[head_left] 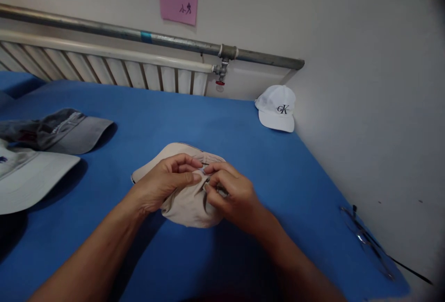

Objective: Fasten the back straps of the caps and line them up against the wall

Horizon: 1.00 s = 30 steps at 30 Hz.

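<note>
A beige baseball cap [193, 207] lies in front of me on the blue table, its brim pointing to the upper left. My left hand [167, 181] grips the cap's fabric from the left, thumb and fingers pinched near the middle. From the right, my right hand [232, 191] pinches the cap close to the left fingertips, with its fingers curled. Something small and dark shows between the hands on the cap, too small to name. The fingers hide part of the cap's middle.
Grey caps [76, 130] and a pale cap [38, 177] lie at the left. A white cap [276, 107] sits at the back right corner by the wall. Eyeglasses [365, 237] rest near the right edge. Behind the blue table [167, 112] are a radiator [132, 72] and a pipe [104, 28].
</note>
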Tool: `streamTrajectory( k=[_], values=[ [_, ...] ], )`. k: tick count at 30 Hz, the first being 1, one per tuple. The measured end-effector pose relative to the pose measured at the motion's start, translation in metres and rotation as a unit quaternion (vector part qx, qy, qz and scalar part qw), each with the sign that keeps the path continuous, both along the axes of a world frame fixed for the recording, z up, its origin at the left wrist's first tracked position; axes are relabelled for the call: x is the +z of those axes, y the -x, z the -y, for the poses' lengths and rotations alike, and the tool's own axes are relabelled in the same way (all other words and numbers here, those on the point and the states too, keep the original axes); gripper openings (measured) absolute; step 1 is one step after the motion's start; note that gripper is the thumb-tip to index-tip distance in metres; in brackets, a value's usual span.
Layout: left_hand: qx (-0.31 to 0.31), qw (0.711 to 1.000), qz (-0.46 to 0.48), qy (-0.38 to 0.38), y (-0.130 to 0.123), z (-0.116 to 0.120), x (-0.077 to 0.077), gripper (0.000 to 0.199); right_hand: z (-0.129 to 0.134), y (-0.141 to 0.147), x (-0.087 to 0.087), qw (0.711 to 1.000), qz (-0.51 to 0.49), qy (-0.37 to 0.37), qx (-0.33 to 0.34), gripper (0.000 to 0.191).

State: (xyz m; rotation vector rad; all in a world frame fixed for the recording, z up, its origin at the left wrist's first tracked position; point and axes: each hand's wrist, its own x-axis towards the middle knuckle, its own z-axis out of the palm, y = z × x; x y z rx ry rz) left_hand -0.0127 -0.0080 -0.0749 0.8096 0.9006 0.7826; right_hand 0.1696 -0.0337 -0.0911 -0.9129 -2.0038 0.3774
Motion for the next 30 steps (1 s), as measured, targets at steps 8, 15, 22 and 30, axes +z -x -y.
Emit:
streamTrajectory(
  k=[8,15,22,30],
  values=[
    [0.006,1.0,0.001,0.006,-0.0011,0.0018,0.0014,0.032,-0.0002,0.0016,-0.001,0.999,0.019,-0.04,-0.02,0.017],
    [-0.001,1.0,-0.006,-0.023,-0.0005,0.0019,-0.0017,0.027,-0.0021,0.0003,-0.003,0.999,0.027,-0.042,-0.016,0.015],
    [0.003,1.0,0.0,-0.014,-0.0008,0.0012,-0.0009,0.029,0.0,-0.0005,0.0008,0.998,0.051,-0.042,-0.016,0.011],
    [0.002,1.0,-0.024,-0.014,0.0013,0.0017,-0.0021,0.036,0.0001,-0.0013,0.001,1.0,0.024,-0.01,-0.006,0.008]
  ],
)
